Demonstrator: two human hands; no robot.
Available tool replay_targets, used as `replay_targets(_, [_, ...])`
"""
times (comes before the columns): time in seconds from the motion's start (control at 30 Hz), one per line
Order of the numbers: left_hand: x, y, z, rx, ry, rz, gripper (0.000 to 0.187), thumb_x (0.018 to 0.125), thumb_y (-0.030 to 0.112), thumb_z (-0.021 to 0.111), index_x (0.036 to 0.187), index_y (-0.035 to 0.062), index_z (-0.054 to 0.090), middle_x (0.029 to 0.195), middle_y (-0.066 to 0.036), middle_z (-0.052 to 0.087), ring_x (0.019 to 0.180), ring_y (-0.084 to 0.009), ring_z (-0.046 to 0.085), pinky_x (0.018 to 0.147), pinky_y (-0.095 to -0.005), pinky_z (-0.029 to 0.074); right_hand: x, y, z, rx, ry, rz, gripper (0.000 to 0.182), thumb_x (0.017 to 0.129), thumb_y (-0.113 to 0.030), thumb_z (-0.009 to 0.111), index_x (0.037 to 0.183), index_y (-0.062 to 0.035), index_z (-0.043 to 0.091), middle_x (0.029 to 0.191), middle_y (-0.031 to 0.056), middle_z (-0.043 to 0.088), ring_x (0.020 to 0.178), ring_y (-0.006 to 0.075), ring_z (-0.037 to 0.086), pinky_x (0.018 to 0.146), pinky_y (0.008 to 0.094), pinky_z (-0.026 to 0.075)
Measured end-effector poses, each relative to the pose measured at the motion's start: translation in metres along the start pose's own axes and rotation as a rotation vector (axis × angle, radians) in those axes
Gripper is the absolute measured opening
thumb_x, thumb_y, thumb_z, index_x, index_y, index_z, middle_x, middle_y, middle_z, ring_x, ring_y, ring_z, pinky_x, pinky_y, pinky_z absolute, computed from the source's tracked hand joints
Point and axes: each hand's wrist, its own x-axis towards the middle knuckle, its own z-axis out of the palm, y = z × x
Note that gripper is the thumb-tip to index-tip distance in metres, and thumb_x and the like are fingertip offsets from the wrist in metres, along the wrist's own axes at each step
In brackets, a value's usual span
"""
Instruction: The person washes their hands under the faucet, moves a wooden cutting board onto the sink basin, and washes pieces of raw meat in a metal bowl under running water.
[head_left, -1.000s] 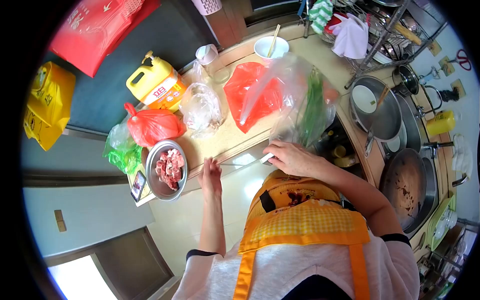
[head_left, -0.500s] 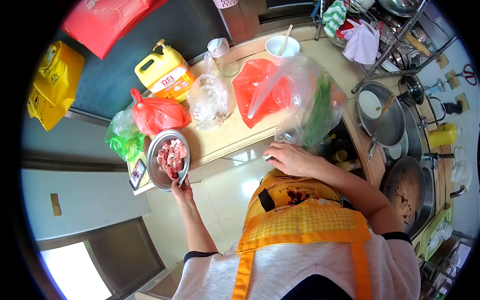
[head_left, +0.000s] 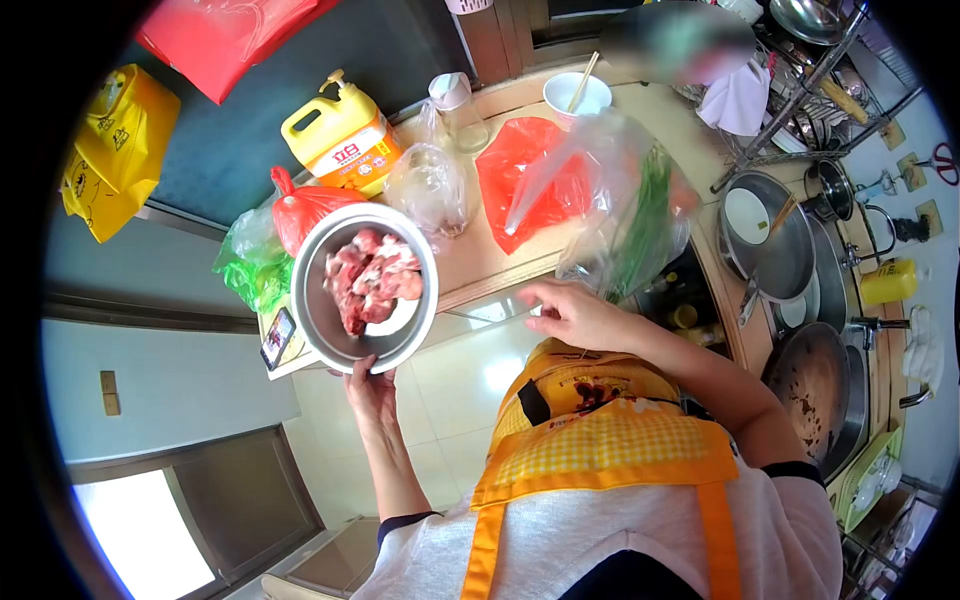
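Observation:
My left hand (head_left: 372,388) grips the near rim of a round metal bowl (head_left: 316,330), thumb on the rim and the other fingers underneath. Chunks of raw red meat (head_left: 368,275) lie in the bowl, which is held up above the counter's left end. My right hand (head_left: 568,312) is in front of the counter's edge, fingers bent and apart, with nothing visible in them. Just beyond it lies a clear plastic bag (head_left: 590,255) with long green stalks (head_left: 645,225) inside. A red plastic bag (head_left: 525,185) is spread beside that bag.
A yellow detergent jug (head_left: 345,140), a tied red bag (head_left: 305,205), a glass jug (head_left: 462,115) and a white bowl (head_left: 577,95) with chopsticks stand along the back. A phone (head_left: 278,338) lies at the left corner. Pans (head_left: 765,230) and a wooden board (head_left: 806,385) are at the right.
The bowl of meat has come up off the counter toward me and slightly right, in my left hand. My right hand's fingers have spread slightly near the counter edge.

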Motion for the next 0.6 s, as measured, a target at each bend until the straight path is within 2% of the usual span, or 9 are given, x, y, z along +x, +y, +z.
replay_targets(0.03, [-0.012,0.004,0.021,0.026,-0.042,0.0,0.036,0.075,-0.005,0.05,0.11,-0.0014,0.043,0.094,-0.01,0.057,0.076,-0.0208,0.062,0.058,-0.0305,0.057,0.001,-0.001,-0.002,0.102,0.066,-0.009,0.044,0.082,-0.023,0.06,0.114,0.0027,0.045,0.102,0.0143,0.054,0.079,0.0241,0.058,0.069,0.0354,0.047])
replay_targets(0.07, [-0.023,0.005,0.042,0.065,-0.081,-0.012,0.039,0.075,-0.005,0.05,0.113,0.0003,0.041,0.094,-0.01,0.056,0.078,-0.0211,0.061,0.059,-0.032,0.057,0.001,0.001,-0.005,0.201,0.09,0.001,0.058,0.082,-0.027,0.061,0.124,0.0028,0.036,0.11,0.0175,0.05,0.079,0.0195,0.057,0.065,0.0314,0.049])
replay_targets(0.17, [-0.04,0.004,0.091,0.127,-0.239,-0.101,0.04,0.075,-0.004,0.05,0.113,0.0001,0.041,0.097,-0.011,0.055,0.077,-0.0216,0.061,0.059,-0.032,0.057,-0.008,-0.015,-0.027,0.51,0.197,0.072,0.067,0.082,-0.029,0.061,0.13,0.0024,0.026,0.117,0.0211,0.044,0.081,0.0201,0.058,0.064,0.0282,0.05])
replay_targets(0.2, [-0.036,0.0,0.096,0.153,-0.325,-0.15,0.04,0.075,-0.004,0.05,0.114,-0.0005,0.04,0.099,-0.012,0.054,0.079,-0.0219,0.061,0.064,-0.0319,0.056,-0.011,-0.006,-0.032,0.555,0.218,0.021,0.073,0.082,-0.03,0.061,0.133,0.0017,0.021,0.124,0.0231,0.037,0.086,0.0206,0.057,0.062,0.0254,0.051])
replay_targets(0.3, [-0.055,-0.007,0.154,0.255,-0.363,-0.208,0.041,0.074,-0.002,0.049,0.114,-0.0007,0.041,0.099,-0.012,0.056,0.084,-0.0207,0.06,0.069,-0.0305,0.055,-0.045,-0.029,-0.056,0.669,0.365,0.064,0.073,0.08,-0.031,0.063,0.132,0.0021,0.024,0.121,0.0185,0.042,0.091,0.0189,0.054,0.063,0.0256,0.051])
replay_targets(0.37, [-0.062,-0.014,0.185,0.346,-0.513,-0.276,0.042,0.073,-0.002,0.051,0.114,-0.0015,0.041,0.098,-0.011,0.056,0.085,-0.0209,0.06,0.074,-0.0317,0.053,-0.079,-0.032,-0.068,0.738,0.39,0.194,0.064,0.077,-0.026,0.065,0.126,0.0009,0.035,0.11,0.0099,0.051,0.096,0.0161,0.051,0.082,0.0296,0.045])
replay_targets(0.43, [-0.065,-0.027,0.209,0.439,-0.69,-0.363,0.043,0.072,-0.002,0.052,0.114,-0.0014,0.041,0.098,-0.011,0.056,0.086,-0.0209,0.06,0.077,-0.032,0.053,-0.117,-0.038,-0.068,0.804,0.53,0.285,0.059,0.077,-0.021,0.064,0.125,0.0001,0.037,0.108,0.0079,0.053,0.097,0.0147,0.051,0.086,0.03,0.041])
replay_targets(0.57, [-0.082,-0.062,0.253,0.608,-0.914,-0.5,0.037,0.077,0.002,0.058,0.112,0.0005,0.044,0.093,-0.008,0.057,0.081,-0.0152,0.058,0.07,-0.0221,0.048,-0.188,-0.043,-0.055,1.153,0.949,0.364,0.054,0.076,-0.008,0.061,0.124,-0.0039,0.037,0.112,0.0099,0.052,0.098,0.0184,0.054,0.085,0.0317,0.044])
replay_targets(0.6, [-0.092,-0.069,0.265,0.678,-0.99,-0.504,0.04,0.079,0.01,0.061,0.114,0.0005,0.044,0.097,-0.007,0.055,0.086,-0.0155,0.056,0.074,-0.023,0.046,-0.204,-0.045,-0.053,1.197,1.023,0.354,0.054,0.076,-0.006,0.06,0.124,-0.004,0.037,0.111,0.0101,0.052,0.098,0.0189,0.054,0.085,0.032,0.045])
